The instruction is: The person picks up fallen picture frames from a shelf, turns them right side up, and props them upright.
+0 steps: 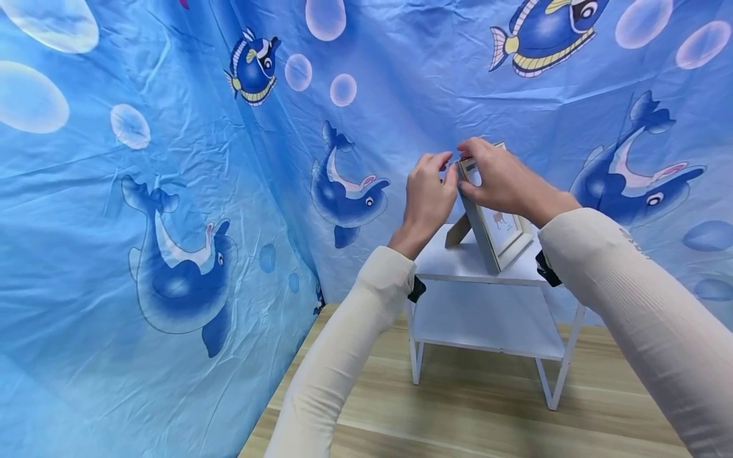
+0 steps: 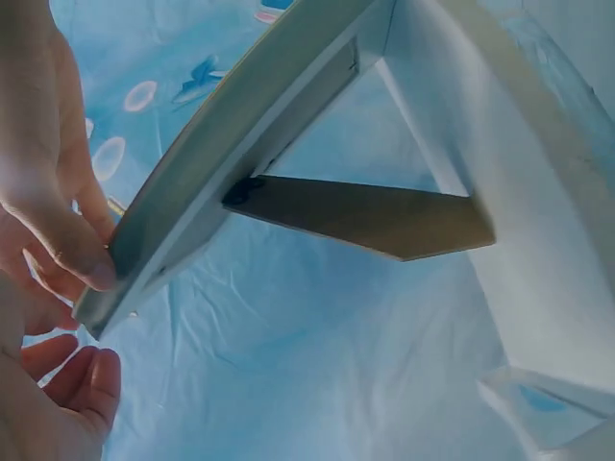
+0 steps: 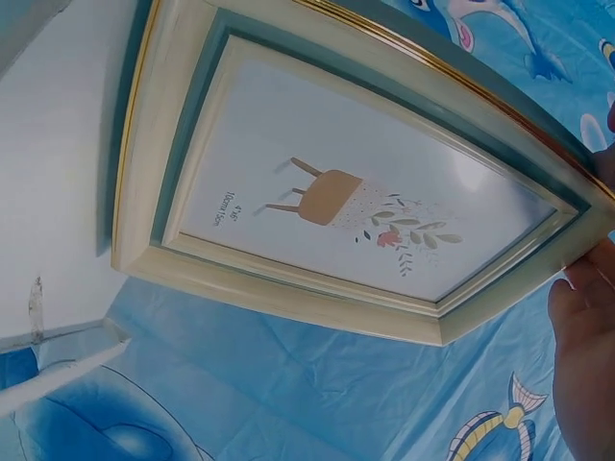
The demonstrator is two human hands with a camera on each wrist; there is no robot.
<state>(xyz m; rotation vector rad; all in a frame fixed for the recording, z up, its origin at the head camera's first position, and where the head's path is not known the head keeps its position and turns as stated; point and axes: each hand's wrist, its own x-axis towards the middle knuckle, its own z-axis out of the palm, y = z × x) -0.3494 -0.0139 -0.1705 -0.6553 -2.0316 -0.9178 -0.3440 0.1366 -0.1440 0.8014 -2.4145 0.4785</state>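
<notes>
Head view: a picture frame (image 1: pixel 501 229) stands on a white tabletop (image 1: pixel 432 261), tilted back, its lower edge in contact with the surface. A support leg (image 1: pixel 458 231) extends from the rear of the frame down to the tabletop. Both hands are located at the upper left corner of the frame, well above the tabletop.

Right hand (image 1: pixel 506 178): positioned in front of the frame, fingers over the top edge, thumb against the left side; it pinches the corner. The left wrist view shows this thumb (image 2: pixel 94 274) pressed to the frame's edge.

Left hand (image 1: pixel 429 191): positioned just beside the same corner, on the left and rear side. Its fingers are loosely bent, with thumb and fingers apart. In the left wrist view, the nearest fingers (image 2: pixel 91 379) stand slightly clear of the corner; whether the thumb makes contact cannot be told.

Right wrist view: the frame has cream moulding with green and gold bands. The print (image 3: pixel 332 197) behind the front pane shows a brown figure, leaves and a red flower.

Surroundings: a lower shelf (image 1: pixel 487 318) is fitted below the tabletop, above a wood-pattern floor (image 1: pixel 458 413). A blue curtain (image 1: pixel 275 191) printed with dolphins, fish and bubbles hangs behind and to the left.
</notes>
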